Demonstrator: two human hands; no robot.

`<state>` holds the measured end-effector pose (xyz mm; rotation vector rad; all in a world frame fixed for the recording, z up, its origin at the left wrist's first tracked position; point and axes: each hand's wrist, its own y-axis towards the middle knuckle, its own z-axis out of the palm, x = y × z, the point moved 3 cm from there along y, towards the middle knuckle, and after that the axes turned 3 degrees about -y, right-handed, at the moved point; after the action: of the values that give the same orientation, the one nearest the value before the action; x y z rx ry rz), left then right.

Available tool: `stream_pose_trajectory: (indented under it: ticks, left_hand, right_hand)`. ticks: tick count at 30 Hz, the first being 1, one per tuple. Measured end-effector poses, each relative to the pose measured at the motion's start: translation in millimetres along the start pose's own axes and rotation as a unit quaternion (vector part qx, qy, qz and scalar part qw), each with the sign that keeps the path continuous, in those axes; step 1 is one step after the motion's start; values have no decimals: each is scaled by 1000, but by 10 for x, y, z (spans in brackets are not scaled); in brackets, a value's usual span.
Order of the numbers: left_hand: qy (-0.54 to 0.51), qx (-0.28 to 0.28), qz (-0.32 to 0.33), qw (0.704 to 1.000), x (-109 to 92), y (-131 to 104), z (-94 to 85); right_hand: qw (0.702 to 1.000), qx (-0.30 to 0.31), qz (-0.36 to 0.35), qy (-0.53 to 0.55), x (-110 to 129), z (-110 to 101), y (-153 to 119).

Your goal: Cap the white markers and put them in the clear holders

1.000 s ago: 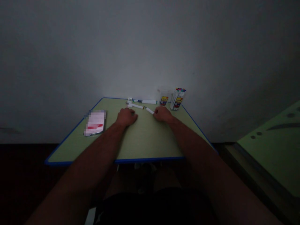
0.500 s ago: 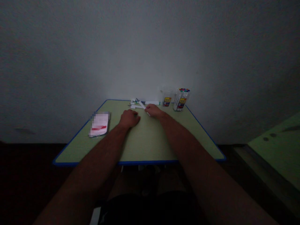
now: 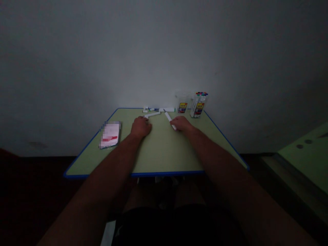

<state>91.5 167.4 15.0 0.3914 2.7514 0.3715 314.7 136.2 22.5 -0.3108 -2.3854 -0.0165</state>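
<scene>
My right hand [image 3: 181,123] is closed around the lower end of a white marker [image 3: 169,117]. The marker slants up and to the left, with its dark tip at the far end. On the table lies my left hand [image 3: 141,127], palm down, thumb held apart from the bent fingers. Its fingertips reach a small white cap [image 3: 146,116] beside another white marker [image 3: 154,113]; whether they touch it is hard to see. Behind them, along the wall, lie a white marker with a green end [image 3: 167,109] and several small white and blue pieces [image 3: 145,111].
A clear labelled case [image 3: 182,104] stands at the back right, beside a case full of colour-tipped markers [image 3: 198,106]. A phone-like flat object [image 3: 110,135], partly pixelated, lies at the left. The green table [image 3: 164,153] has a blue edge and meets the wall.
My right hand has moved to the right with its marker, away from the other marker. My left hand has shifted slightly forward, up to the small cap.
</scene>
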Motion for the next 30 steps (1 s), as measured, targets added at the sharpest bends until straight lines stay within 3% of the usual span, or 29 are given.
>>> stream_pose_trajectory:
  ticks: [5, 7, 16, 20, 26, 30]
  left_hand:
    - [51, -72, -29, 996, -20, -62, -74]
    - [69, -75, -35, 994, -6, -49, -91]
    - [158, 0, 8, 987, 33, 184, -120]
    - [149, 19, 28, 988, -21, 238, -133]
    - [74, 72, 41, 994, -203, 80, -125]
    - [5, 52, 52, 997, -280, -99, -212]
  right_hand:
    - [998, -14, -8, 58, -43, 8, -55]
    - [998, -10, -8, 64, -29, 5, -63]
    - [996, -1, -9, 87, 24, 18, -73]
    - [996, -1, -10, 88, 32, 11, -74]
    - [994, 5, -13, 105, 43, -22, -99]
    - [992, 17, -17, 123, 55, -56, -134]
